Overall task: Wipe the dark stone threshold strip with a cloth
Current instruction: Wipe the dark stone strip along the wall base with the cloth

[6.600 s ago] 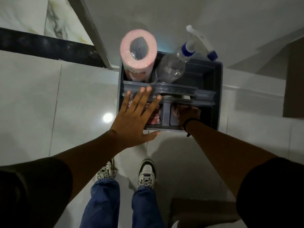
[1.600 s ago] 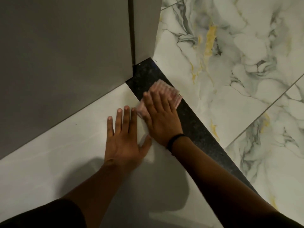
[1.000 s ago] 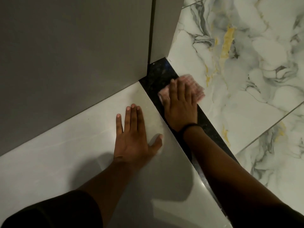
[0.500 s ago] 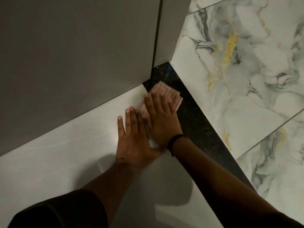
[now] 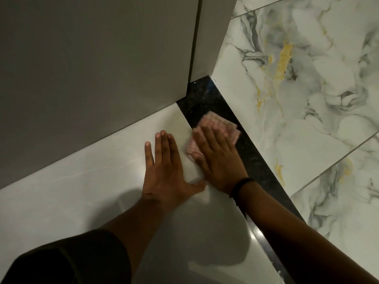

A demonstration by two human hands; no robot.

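A dark speckled stone threshold strip [image 5: 207, 99] runs diagonally from the wall corner down to the lower right, between plain pale tile and veined marble tile. A pink checked cloth [image 5: 220, 125] lies folded across the strip. My right hand [image 5: 219, 160] presses flat on the cloth, fingers spread, a black band on its wrist; the hand looks motion-blurred. My left hand [image 5: 164, 171] rests flat on the pale tile just left of the strip, fingers together, thumb close to the right hand, holding nothing.
A grey wall [image 5: 92, 68] and a grey door jamb [image 5: 213, 37] rise at the strip's far end. White marble floor tile with grey and gold veins [image 5: 307, 99] lies to the right. Pale glossy tile [image 5: 82, 191] lies to the left.
My right hand has slid the cloth back and forth across the strip, now sitting slightly further right than half a second ago. My left hand has stayed planted on the pale tile.
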